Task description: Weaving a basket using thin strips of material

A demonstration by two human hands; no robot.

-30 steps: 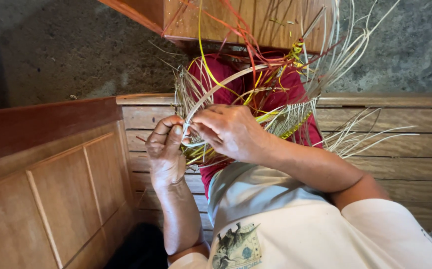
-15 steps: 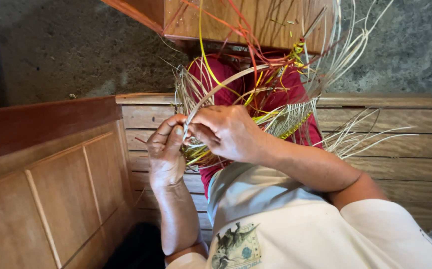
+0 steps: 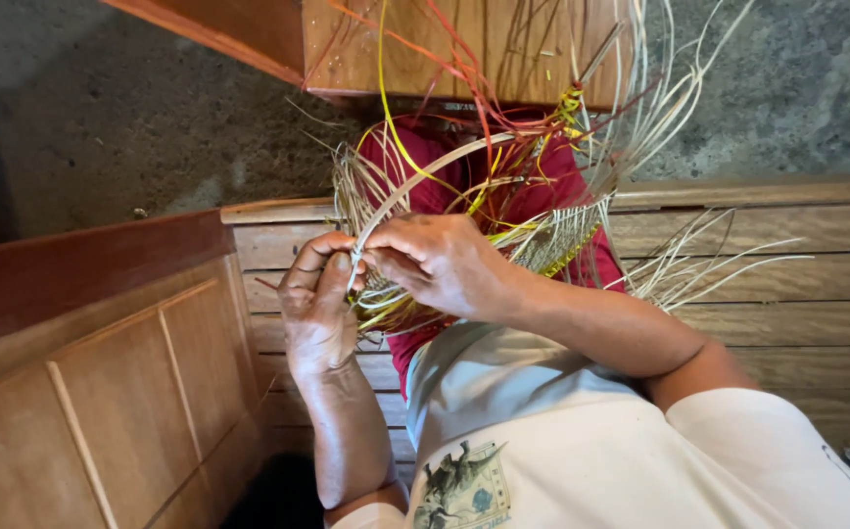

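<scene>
The half-woven basket [image 3: 464,245] rests on the lap, above the bench [image 3: 738,284]; the left hand [image 3: 317,304] grips its rim, the right hand [image 3: 440,260] pinches a pale strand [image 3: 415,181]; best to keep that strand taut, pressed snug against the weave.

Cream printed T-shirt [image 3: 582,460], short sleeves, red trousers [image 3: 425,176]

Small shift of fingers on a half-woven basket

Since a second ago the left hand [image 3: 319,306] has curled its fingers closer onto the pale strip [image 3: 415,181], thumb pressed to the right hand [image 3: 440,260] fingertips; the half-woven basket [image 3: 489,230] has tilted only slightly.
</scene>
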